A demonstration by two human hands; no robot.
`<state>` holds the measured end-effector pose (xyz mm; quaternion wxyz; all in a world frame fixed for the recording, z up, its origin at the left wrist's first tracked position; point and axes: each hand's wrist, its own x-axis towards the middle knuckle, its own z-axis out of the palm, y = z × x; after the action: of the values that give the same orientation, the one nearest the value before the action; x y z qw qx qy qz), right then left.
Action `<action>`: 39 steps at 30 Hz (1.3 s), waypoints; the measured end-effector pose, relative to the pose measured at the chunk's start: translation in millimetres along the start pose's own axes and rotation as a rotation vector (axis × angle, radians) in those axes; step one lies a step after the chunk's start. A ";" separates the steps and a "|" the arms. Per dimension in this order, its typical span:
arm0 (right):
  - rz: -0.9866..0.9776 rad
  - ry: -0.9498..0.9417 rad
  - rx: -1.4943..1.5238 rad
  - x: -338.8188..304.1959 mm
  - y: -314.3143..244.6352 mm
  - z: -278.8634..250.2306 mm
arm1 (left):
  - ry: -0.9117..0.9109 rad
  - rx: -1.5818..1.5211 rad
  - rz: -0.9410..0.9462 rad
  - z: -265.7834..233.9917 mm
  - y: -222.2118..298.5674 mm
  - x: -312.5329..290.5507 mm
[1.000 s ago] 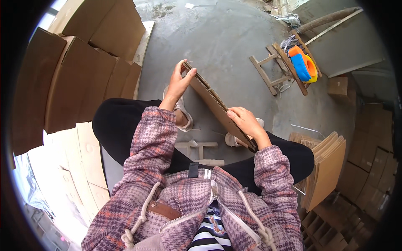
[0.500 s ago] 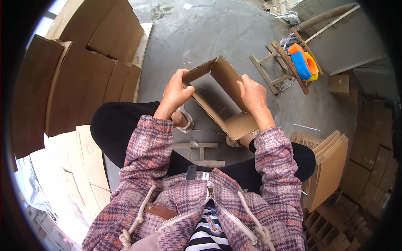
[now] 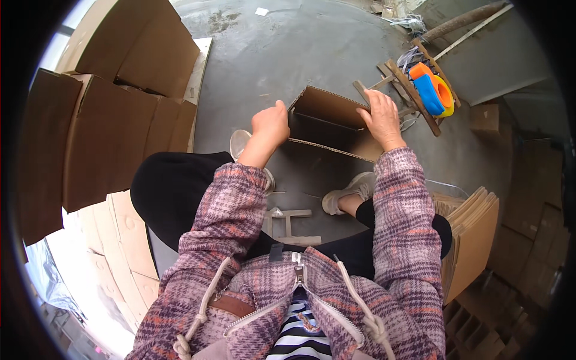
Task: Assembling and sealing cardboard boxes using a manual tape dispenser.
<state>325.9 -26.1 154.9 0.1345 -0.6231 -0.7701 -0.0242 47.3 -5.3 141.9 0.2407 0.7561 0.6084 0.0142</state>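
A brown cardboard box (image 3: 336, 107) is held out over the floor in front of me, its four walls spread around an open middle. My left hand (image 3: 271, 127) is closed at the box's left end; its fingertips are hidden. At the opposite end, my right hand (image 3: 384, 117) grips the right wall, with the thumb on the inner side and the fingers over the outside. The box's corrugated edges face up toward me.
Large brown cartons (image 3: 120, 132) are stacked on the left. Flattened cardboard sheets (image 3: 474, 234) stand by my right knee. Rolls of orange, blue and yellow tape (image 3: 433, 90) hang on a wooden stand at the far right. A small wooden frame (image 3: 290, 225) lies between my feet.
The box has turned so its long sides run more across my view, and has shifted right. Both hands have moved right with it, the right one also up.
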 end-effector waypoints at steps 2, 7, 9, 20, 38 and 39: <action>0.318 0.131 -0.108 -26.9 13.4 -2.3 | -0.053 0.083 -0.043 -8.0 5.2 7.1; 0.827 0.049 0.248 -52.4 26.8 9.7 | -0.073 0.116 -0.005 -6.6 22.1 10.9; 0.742 0.116 0.190 -51.2 11.9 16.9 | -0.097 0.189 -0.052 -0.1 25.7 11.4; 0.667 -0.285 0.032 -27.8 -16.4 42.5 | -0.120 -0.032 -0.037 14.7 51.3 12.0; 0.422 -0.639 0.551 -65.4 -10.3 -35.4 | -0.092 -0.263 0.139 10.8 34.9 25.8; 0.426 -0.636 0.551 -64.3 -11.0 -34.8 | -0.029 -0.203 0.134 7.7 37.9 22.1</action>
<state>333.5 -97.0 174.7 0.0545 -0.6850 -0.6057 0.4013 90.1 7.1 143.5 0.3232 0.7669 0.5485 0.0806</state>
